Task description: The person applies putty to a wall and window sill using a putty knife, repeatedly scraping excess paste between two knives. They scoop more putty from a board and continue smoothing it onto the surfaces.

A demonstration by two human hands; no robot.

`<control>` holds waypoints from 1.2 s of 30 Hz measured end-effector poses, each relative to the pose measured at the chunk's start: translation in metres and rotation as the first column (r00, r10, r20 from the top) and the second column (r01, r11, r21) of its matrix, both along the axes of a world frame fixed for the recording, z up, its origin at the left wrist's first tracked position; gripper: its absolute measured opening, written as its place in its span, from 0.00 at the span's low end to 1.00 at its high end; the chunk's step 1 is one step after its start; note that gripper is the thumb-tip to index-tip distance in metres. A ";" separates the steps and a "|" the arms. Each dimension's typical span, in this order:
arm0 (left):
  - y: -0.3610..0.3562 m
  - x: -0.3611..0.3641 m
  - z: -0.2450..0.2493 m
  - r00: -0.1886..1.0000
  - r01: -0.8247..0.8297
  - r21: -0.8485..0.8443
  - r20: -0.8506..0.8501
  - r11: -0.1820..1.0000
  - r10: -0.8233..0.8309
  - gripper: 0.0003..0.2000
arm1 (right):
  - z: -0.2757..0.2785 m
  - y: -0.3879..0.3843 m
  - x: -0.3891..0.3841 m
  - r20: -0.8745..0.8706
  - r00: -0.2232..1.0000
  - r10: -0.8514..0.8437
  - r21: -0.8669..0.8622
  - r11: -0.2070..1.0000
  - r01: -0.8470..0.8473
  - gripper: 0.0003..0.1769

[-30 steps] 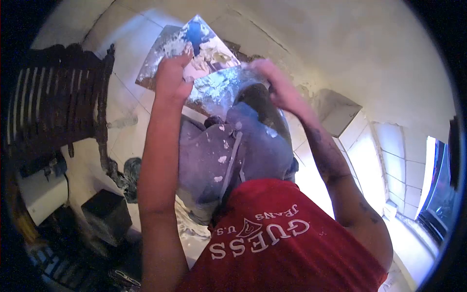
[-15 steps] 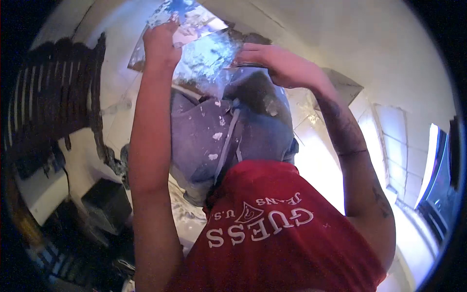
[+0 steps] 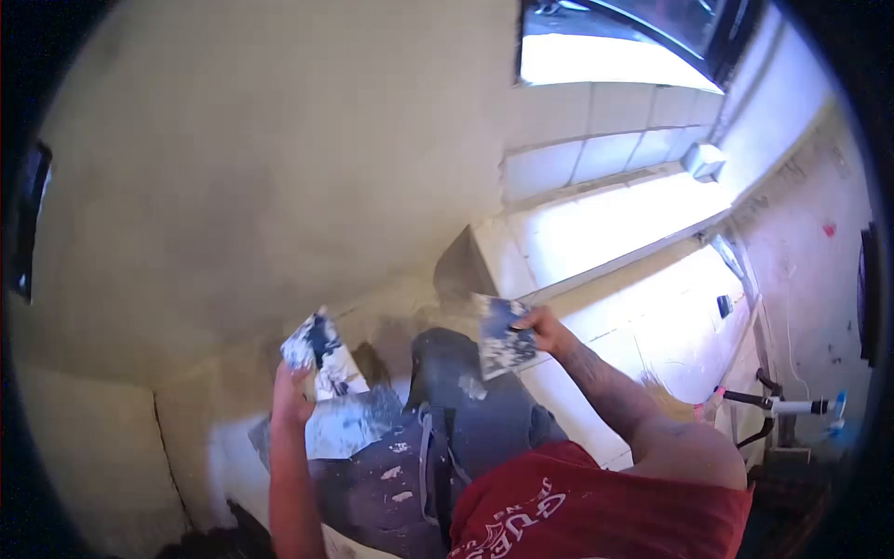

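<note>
My left hand (image 3: 294, 396) is closed on the near edge of a flat rectangular blade (image 3: 337, 368), smeared with white paste and dark patches. My right hand (image 3: 543, 330) grips a second flat plate (image 3: 503, 343), also streaked white over blue-grey, with the thumb on its face. Just beyond my lap, below the left blade, lies a larger board (image 3: 349, 427) coated with pale paste. Whether either plate has a handle is hidden by the fingers. The two plates are apart, with my knee between them.
A bare plastered wall (image 3: 279, 186) rises ahead. To the right, a brightly lit tiled ledge (image 3: 596, 238) runs below a window (image 3: 615, 47), with a small white box (image 3: 703, 161) at its end. Handlebar-like black and white tubing (image 3: 773, 405) stands at the far right.
The view has swung up and right, bringing the wall and window in. My right hand has moved away from the board, and the plate in it now shows clearly.
</note>
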State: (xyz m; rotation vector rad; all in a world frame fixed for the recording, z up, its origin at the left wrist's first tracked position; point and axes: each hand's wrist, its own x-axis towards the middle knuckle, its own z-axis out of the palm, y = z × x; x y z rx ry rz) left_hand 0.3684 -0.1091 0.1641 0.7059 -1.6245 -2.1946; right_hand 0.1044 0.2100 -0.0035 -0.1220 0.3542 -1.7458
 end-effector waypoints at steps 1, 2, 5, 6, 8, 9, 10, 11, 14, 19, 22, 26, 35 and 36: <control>-0.009 -0.017 0.010 0.980 -0.081 0.094 0.188 0.992 0.063 0.25 | 0.009 0.030 0.004 0.036 0.990 -0.135 0.038 0.990 0.133 0.29; -0.001 -0.052 0.030 0.957 -0.027 -0.040 0.287 0.999 0.038 0.23 | 0.017 0.062 0.007 0.075 0.960 -0.270 0.089 0.961 0.263 0.30; 0.032 -0.155 0.091 0.884 0.335 -0.150 0.393 0.930 -0.255 0.19 | 0.033 0.165 -0.009 -0.019 0.836 -0.548 0.208 0.816 0.540 0.33; 0.035 -0.179 0.086 0.836 0.525 -0.107 0.253 0.844 -0.488 0.18 | 0.039 0.197 -0.022 -0.117 0.774 -0.622 0.281 0.727 0.627 0.34; 0.069 -0.214 0.085 0.802 0.590 -0.065 0.154 0.805 -0.576 0.16 | 0.027 0.280 -0.089 -0.318 0.764 -0.561 0.201 0.748 0.632 0.34; 0.088 -0.229 0.090 0.785 0.617 -0.060 0.119 0.785 -0.608 0.15 | 0.084 0.268 -0.097 -0.376 0.686 -0.623 0.180 0.677 0.713 0.34; 0.093 -0.258 0.088 0.753 0.657 -0.049 0.093 0.752 -0.651 0.14 | 0.137 0.242 -0.110 -0.458 0.604 -0.652 0.113 0.631 0.767 0.35; 0.100 -0.269 0.072 0.707 0.705 -0.015 -0.051 0.709 -0.705 0.14 | 0.165 0.228 -0.129 -0.553 0.555 -0.621 -0.019 0.676 0.737 0.35; 0.104 -0.293 0.055 0.643 0.764 0.108 -0.032 0.636 -0.766 0.17 | 0.213 0.187 -0.184 -0.703 0.384 -0.598 -0.133 0.642 0.755 0.34; 0.068 -0.322 0.055 0.523 0.852 0.088 -0.085 0.516 -0.848 0.20 | 0.284 0.113 -0.238 -0.832 0.260 -0.490 -0.213 0.715 0.666 0.20; 0.079 -0.354 0.049 0.517 0.849 0.171 -0.068 0.501 -0.853 0.19 | 0.290 0.094 -0.308 -0.851 0.183 -0.492 -0.320 0.763 0.562 0.12; 0.117 -0.380 0.024 0.447 0.888 0.123 -0.012 0.443 -0.894 0.19 | 0.281 0.083 -0.321 -0.674 0.315 -0.668 -0.368 0.674 0.641 0.12; 0.123 -0.367 -0.006 0.344 0.907 0.239 0.052 0.346 -0.938 0.16 | 0.154 0.080 -0.306 -0.333 0.503 -0.798 -0.236 0.587 0.775 0.13; 0.124 -0.366 -0.004 0.341 0.910 0.240 0.029 0.338 -0.940 0.16 | 0.162 0.071 -0.278 -0.314 0.498 -0.808 -0.223 0.572 0.789 0.13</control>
